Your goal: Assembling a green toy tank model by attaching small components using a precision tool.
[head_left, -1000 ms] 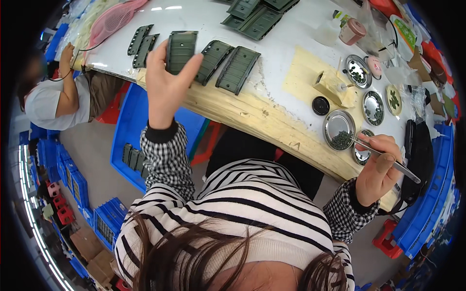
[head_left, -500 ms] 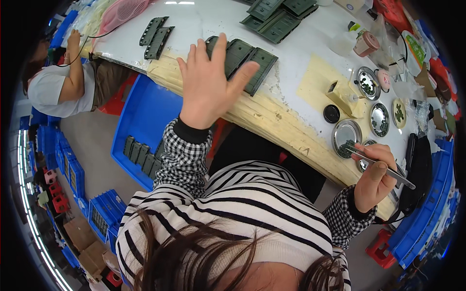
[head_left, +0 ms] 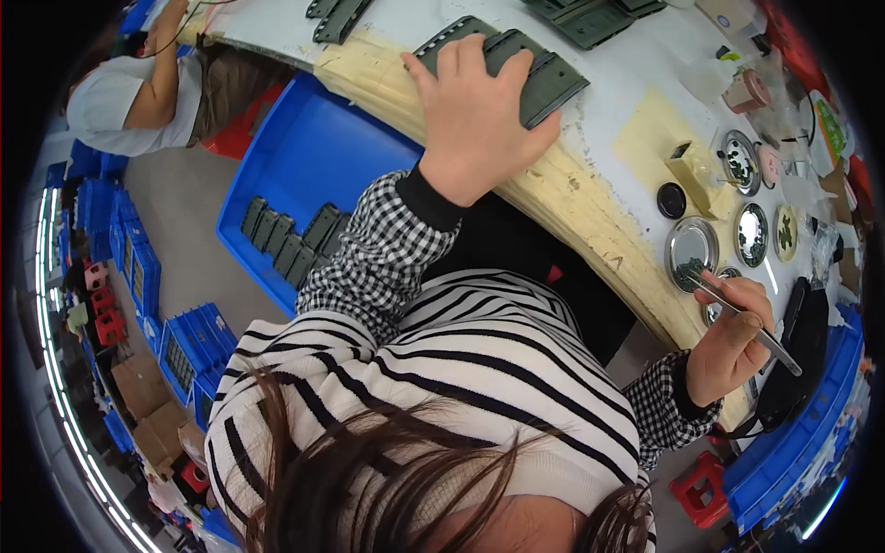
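My left hand point(head_left: 481, 124) is spread over a row of dark green plastic panels point(head_left: 559, 85) near the table's front edge. Its fingertips rest on or just above the panels; I cannot tell which. In my right hand point(head_left: 733, 346) is a pair of metal tweezers point(head_left: 779, 350), pinched between thumb and fingers. The tweezer tips reach into a round steel dish point(head_left: 705, 235) that holds small dark green bits point(head_left: 687, 270).
More panels lie at the table's far edge point(head_left: 590, 23) and far left point(head_left: 341, 17). A blue bin point(head_left: 304, 129) holding several panels stands left, below the table. Other dishes point(head_left: 751, 230), a black lid point(head_left: 671, 200) and a yellowish block point(head_left: 698, 180) sit right. A co-worker point(head_left: 138, 101) sits far left.
The whole view has shifted. My left hand has come down onto or close over the panels, its fingers bent more. My right hand keeps the tweezers at the same dish.
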Motion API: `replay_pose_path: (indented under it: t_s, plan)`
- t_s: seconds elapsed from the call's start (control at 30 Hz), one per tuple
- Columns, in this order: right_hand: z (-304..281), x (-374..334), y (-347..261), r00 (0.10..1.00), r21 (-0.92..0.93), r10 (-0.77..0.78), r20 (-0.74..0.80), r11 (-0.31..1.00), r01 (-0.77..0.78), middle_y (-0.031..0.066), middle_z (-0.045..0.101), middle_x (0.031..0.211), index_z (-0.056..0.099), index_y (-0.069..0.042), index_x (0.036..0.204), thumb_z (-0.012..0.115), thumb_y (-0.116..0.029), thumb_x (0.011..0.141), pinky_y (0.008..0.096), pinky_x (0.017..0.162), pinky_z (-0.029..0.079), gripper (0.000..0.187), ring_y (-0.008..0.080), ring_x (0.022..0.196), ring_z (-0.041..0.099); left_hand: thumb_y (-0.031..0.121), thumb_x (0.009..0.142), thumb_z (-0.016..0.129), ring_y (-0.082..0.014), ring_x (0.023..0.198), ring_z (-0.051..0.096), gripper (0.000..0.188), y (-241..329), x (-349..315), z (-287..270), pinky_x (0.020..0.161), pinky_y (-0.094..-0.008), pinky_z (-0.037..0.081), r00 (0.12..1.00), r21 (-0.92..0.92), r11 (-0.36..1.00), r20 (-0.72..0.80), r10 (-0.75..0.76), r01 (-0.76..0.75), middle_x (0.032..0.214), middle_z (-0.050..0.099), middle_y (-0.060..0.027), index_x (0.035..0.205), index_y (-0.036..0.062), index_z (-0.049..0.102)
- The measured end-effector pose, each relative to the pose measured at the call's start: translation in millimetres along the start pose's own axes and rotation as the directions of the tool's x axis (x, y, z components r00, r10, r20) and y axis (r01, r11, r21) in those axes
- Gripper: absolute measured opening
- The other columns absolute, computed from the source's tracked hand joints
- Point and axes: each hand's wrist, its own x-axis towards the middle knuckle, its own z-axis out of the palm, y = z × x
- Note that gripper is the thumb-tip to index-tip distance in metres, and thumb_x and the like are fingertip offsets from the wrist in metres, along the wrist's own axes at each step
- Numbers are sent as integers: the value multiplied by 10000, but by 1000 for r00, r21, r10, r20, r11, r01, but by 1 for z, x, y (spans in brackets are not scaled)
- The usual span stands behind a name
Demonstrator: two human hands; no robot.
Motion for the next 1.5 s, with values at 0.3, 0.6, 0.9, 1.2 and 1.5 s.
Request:
replay_pose_path:
  t_s: [0.3, 0.6, 0.9, 1.2, 1.5]
  plan:
    - [-9, -8, 1, 1000, -30, -11, 18, 999, 12, 191, 603, 814, 590, 55, 941, 411, -422, 994, 296, 589, 544, 512, 263, 748, 638, 275, 664, 782, -362, 1030, 520, 545, -74, -9, -91, 872, -402, 447, 993, -126, 992, -121, -1, -14, 1134, 539, -250, 1115, 16, 617]
    - [27, 7, -20, 990, -22, -51, 133, 998, 55, 210, 624, 832, 593, 64, 929, 417, -433, 989, 286, 586, 527, 531, 225, 701, 608, 426, 692, 746, -335, 1225, 439, 570, -272, -179, -81, 1032, -731, 115, 914, 339, 914, 252, -317, 224, 1268, 492, -137, 1180, 171, 601]
    - [27, 7, -18, 987, 12, -15, 161, 1000, 14, 199, 597, 848, 588, 69, 924, 446, -385, 990, 296, 594, 552, 480, 251, 762, 631, 377, 696, 726, -382, 1294, 360, 591, -327, -243, -52, 1078, -694, 124, 743, 347, 890, 503, -442, 295, 1366, 401, -169, 1196, 143, 514]
    - [36, 13, -16, 984, 29, -19, 175, 999, 14, 196, 626, 823, 609, 51, 909, 472, -369, 981, 291, 617, 506, 448, 219, 700, 600, 379, 920, 560, -316, 978, 617, 352, -299, -205, -72, 1041, -505, 341, 791, 198, 844, 294, -537, 499, 1026, 661, -135, 1072, 62, 569]
    - [37, 12, -27, 985, 16, -26, 173, 1000, 24, 188, 630, 835, 619, 51, 908, 491, -346, 975, 296, 617, 512, 423, 216, 688, 592, 356, 769, 763, -246, 841, 630, 371, -191, 26, -42, 702, -319, 502, 962, 305, 951, -270, 38, 48, 858, 638, -103, 908, 45, 616]
